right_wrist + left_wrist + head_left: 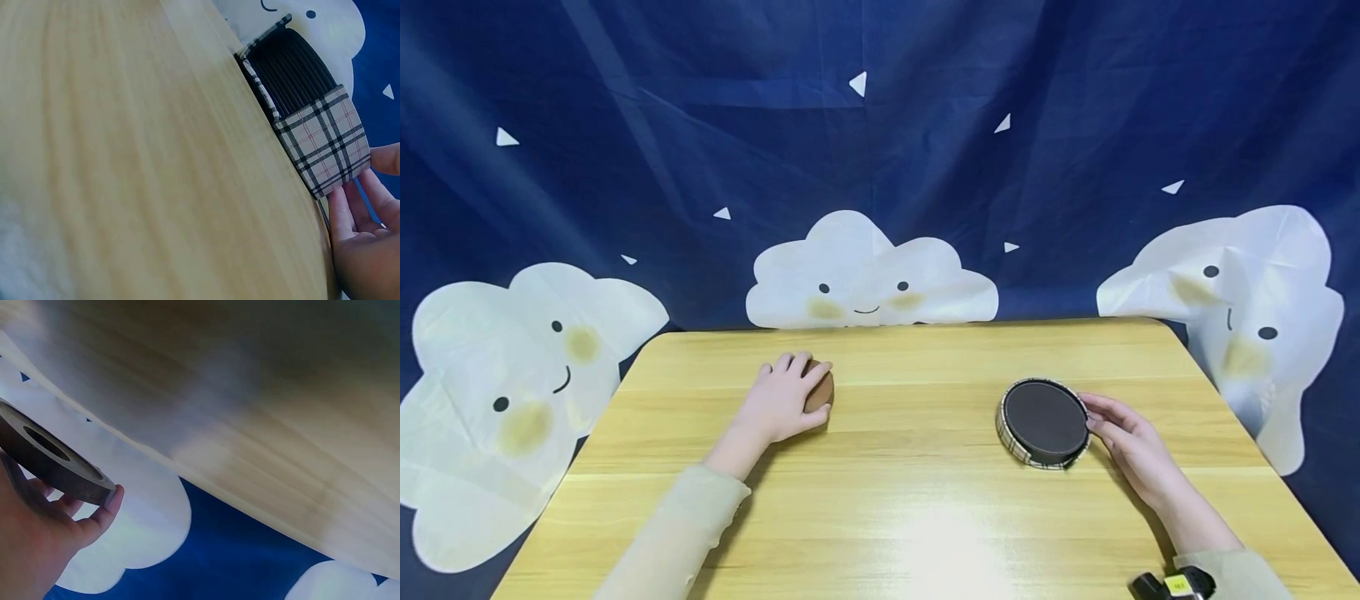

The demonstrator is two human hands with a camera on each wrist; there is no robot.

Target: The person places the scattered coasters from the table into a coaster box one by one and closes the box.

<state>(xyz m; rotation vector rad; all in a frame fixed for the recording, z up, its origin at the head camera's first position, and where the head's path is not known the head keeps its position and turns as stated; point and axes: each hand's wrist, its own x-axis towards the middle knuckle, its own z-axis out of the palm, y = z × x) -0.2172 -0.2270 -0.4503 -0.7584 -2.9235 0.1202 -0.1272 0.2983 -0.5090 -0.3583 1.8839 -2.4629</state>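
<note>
The brown disc [53, 456], rigid and probably light, is lifted at the table's [910, 500] far left by the curled left hand [778, 404]; the rim seems the best hold. The plaid holder [1045, 423] of stacked coasters is touched by the relaxed fingers of the right hand [1131, 446]

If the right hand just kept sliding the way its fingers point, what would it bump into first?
The right hand points left and slightly away, and its fingertips already touch the plaid-edged coaster holder with its dark coasters. That comes first; beyond it, bare wooden table, as far as the head view shows.
</note>
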